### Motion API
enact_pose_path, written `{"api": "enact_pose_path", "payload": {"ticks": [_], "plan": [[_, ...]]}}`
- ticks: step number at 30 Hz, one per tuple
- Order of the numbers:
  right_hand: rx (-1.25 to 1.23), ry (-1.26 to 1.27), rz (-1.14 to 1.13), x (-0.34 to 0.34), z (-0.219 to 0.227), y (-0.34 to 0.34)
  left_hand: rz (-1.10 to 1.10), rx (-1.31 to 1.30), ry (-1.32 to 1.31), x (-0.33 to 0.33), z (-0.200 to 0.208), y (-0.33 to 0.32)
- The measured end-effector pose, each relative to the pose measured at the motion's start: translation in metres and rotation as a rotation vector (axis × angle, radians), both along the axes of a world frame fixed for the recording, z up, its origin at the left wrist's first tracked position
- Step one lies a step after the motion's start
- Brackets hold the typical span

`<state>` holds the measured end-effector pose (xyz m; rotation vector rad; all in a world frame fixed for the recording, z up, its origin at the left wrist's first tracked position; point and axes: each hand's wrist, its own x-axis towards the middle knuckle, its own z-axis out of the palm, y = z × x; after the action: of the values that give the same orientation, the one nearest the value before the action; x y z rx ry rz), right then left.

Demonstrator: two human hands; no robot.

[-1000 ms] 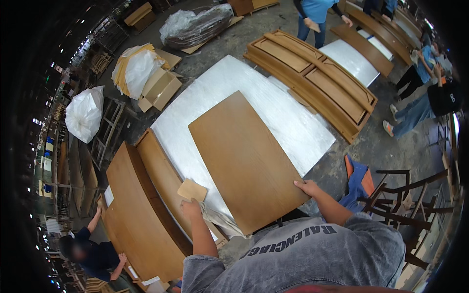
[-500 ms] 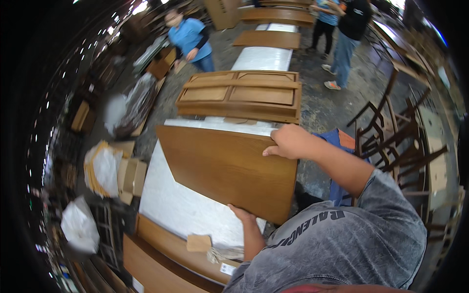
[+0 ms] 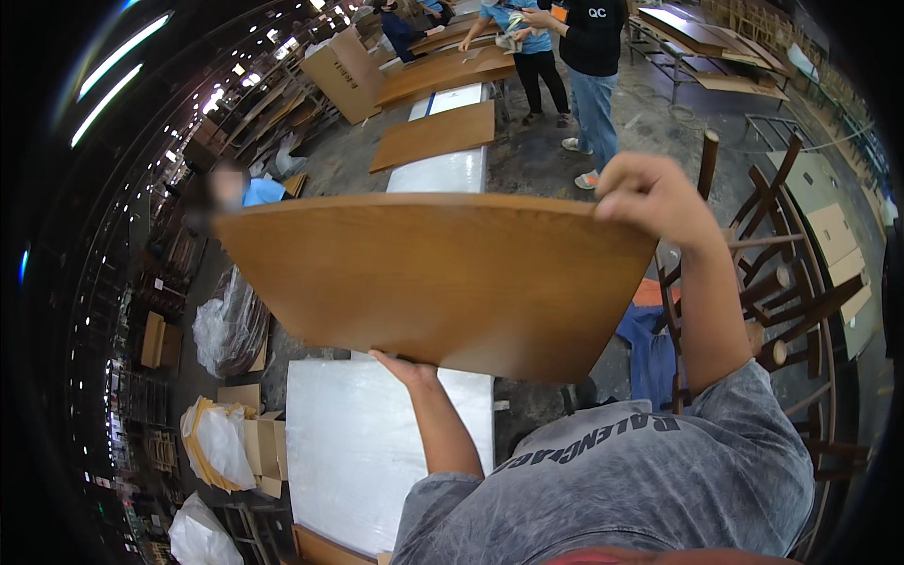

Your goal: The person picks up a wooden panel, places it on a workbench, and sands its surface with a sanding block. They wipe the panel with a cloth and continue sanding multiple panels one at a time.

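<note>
A brown wooden panel [image 3: 443, 282] is raised and tilted in front of me, its broad face toward me. My right hand [image 3: 654, 200] grips the upper edge near the right corner, the thumb on the near face and the fingers curled over. At the lower edge my left hand [image 3: 407, 369] holds the panel from below; some of its fingers are hidden behind the wood. Beneath is a work surface covered in white sheeting [image 3: 377, 443], apart from the panel.
Another wooden panel [image 3: 433, 135] lies on a white surface farther ahead. Dark chair frames [image 3: 782, 282] are heaped at my right. Cardboard boxes [image 3: 266, 447] and plastic wrapping [image 3: 231, 325] sit on the left. Several people stand beyond, one in a black top [image 3: 593, 42].
Both hands have lifted the panel up off the white surface and tipped its face toward me. My view has swung, and the panel now hides the framed wooden piece beyond it.
</note>
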<state>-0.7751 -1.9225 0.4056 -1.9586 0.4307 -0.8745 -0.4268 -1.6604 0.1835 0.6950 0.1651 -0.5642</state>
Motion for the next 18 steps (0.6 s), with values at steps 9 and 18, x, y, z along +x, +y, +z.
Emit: {"api": "enact_pose_path", "payload": {"ticks": [9, 18], "plan": [[0.698, -0.45, -0.673, 0.068, -0.155, -0.159, 0.003, 0.151, -0.015, 0.013, -0.039, -0.231], [0.612, -0.223, -0.722, 0.186, -0.151, -0.383, 0.153, 0.152, 0.303, 0.094, -0.089, -0.424]]}}
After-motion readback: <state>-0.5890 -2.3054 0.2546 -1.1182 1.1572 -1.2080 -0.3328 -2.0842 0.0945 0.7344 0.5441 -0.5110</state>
